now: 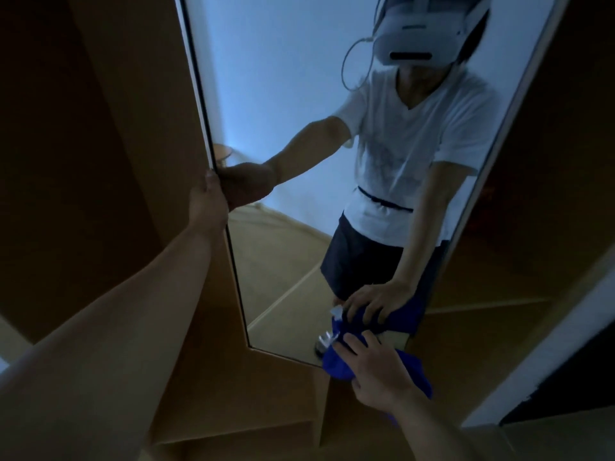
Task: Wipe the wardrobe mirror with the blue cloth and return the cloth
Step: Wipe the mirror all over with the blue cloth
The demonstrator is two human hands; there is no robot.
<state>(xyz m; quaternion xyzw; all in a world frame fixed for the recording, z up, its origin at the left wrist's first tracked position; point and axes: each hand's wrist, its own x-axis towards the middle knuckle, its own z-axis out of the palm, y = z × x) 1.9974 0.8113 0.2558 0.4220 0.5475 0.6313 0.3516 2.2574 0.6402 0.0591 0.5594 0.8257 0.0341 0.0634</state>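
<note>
Our right grip lies flat with fingers spread, pressing the blue cloth on the bottom corner of the mirror (the corner on our right side). Our left grip curls round the mirror's left edge, about halfway up. The mirror stands tall, so we think the next wipe goes up from the cloth.

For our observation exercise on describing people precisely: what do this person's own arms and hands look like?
The left forearm and right forearm are bare, slim and unmarked. The left hand and right hand wear no gloves; no ring, watch or band shows in this dim light. The mirror reflects short white sleeves ending above the elbows.
</note>
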